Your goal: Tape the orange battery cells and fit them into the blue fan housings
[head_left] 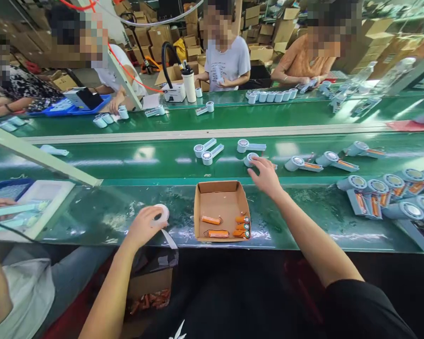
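Note:
My left hand [143,226] is closed on a roll of white tape [164,214] at the bench's front. A loose tape end [169,239] hangs by the edge. Out on the green belt, my right hand [266,175] has its thumb and fingers around a pale blue handheld fan [250,159], whose handle is mostly hidden under the hand. Between my hands stands an open cardboard box [221,200] holding several orange wired battery cells [218,233]. Another handheld fan [243,145] lies just behind, and two more [207,157] are to the left.
Handheld fans with orange cells in their handles [297,163] lie rightward; several are piled at the right [378,187]. Co-workers sit across the belt [228,61]. A slanted metal post [45,155] and a white tray [56,200] are left. A box of orange pieces [150,299] sits below the bench.

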`<state>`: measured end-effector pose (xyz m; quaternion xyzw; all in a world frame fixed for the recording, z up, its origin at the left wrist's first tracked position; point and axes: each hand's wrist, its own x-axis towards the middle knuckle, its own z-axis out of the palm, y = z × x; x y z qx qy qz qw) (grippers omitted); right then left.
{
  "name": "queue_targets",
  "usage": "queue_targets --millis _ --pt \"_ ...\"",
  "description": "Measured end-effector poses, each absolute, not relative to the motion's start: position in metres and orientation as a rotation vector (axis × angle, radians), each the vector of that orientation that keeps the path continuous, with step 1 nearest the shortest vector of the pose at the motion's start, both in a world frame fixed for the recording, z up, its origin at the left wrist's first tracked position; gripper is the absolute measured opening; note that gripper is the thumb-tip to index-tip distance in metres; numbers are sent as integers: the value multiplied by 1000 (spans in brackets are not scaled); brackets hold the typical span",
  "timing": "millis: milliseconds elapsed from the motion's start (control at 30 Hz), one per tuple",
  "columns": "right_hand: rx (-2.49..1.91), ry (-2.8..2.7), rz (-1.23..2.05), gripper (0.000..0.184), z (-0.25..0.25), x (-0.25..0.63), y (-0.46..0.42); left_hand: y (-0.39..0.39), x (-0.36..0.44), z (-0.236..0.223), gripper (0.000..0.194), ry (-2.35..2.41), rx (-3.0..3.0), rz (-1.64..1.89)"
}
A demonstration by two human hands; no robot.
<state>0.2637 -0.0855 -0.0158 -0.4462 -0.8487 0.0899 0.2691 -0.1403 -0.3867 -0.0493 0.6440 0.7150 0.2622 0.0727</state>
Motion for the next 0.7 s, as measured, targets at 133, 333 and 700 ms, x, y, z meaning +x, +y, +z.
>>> queue_targets --millis 133,333,700 --pt "-816 -2192 562 25 -15 246 -152 -436 -146 -68 43 2221 2085 599" --pt "-688 -2266 1400 42 14 208 -241 -419 -88 -31 38 2259 2218 960" --pt "-88 -2554 1942 42 29 214 -278 -398 -42 8 48 1979 2275 1241"
